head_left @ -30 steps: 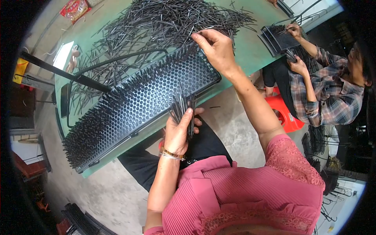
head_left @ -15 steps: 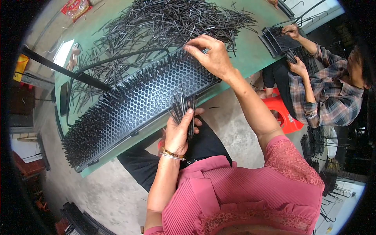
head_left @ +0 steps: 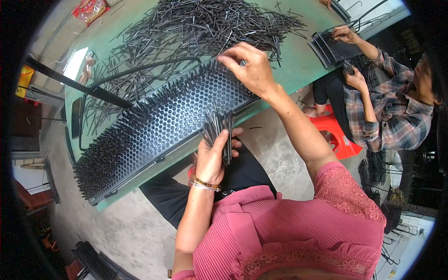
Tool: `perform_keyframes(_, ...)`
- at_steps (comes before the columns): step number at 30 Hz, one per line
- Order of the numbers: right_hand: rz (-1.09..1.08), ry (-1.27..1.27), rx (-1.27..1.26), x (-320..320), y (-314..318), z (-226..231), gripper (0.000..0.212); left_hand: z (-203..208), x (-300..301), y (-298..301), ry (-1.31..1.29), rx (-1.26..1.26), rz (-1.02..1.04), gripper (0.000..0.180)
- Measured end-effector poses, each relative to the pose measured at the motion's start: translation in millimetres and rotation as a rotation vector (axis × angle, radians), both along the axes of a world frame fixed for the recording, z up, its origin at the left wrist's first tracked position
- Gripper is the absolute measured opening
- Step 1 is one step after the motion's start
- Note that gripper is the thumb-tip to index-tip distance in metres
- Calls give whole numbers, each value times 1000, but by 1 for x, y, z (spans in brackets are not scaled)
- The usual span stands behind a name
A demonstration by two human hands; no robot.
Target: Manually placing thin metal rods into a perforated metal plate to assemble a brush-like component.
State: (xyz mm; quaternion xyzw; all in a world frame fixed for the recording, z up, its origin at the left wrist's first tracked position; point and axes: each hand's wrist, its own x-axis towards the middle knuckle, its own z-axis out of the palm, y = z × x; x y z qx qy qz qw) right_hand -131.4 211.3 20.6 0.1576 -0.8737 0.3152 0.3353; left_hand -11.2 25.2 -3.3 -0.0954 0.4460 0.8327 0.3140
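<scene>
My left hand (head_left: 211, 161) is closed around a bundle of thin black strips (head_left: 214, 127), their ends fanning up past the thumb. In front of it lies a long, curved black panel (head_left: 158, 128) full of round holes. Black bristle-like strips (head_left: 105, 151) stand densely in its left end and along its far edge; the middle and near holes are bare. Over the panel's far right corner is my right hand (head_left: 254, 70), thumb and forefinger pinched together at the last strips. Whatever is between those fingertips is too small to make out.
A large heap of loose black strips (head_left: 210, 23) covers the back of the green table (head_left: 298, 70). A black metal bar (head_left: 79, 84) crosses the left side, near a phone (head_left: 76, 116). At right, a co-worker (head_left: 387, 102) handles a similar panel (head_left: 326, 49) beside a red stool (head_left: 333, 133).
My right hand has shifted very slightly at the panel's far edge, still pinched. My left hand keeps its bundle in place. The co-worker's raised hand has moved a little to the left.
</scene>
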Motion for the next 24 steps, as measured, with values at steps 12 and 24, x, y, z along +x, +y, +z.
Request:
perform_keyframes(12, 16, 91, 119, 3, -7, 2, 17, 0, 0, -2, 53, -5, -22, 25)
perform_keyframes(24, 555, -1062, -454, 53, -15, 32, 24, 14, -1, 0, 205, -14, -39, 22)
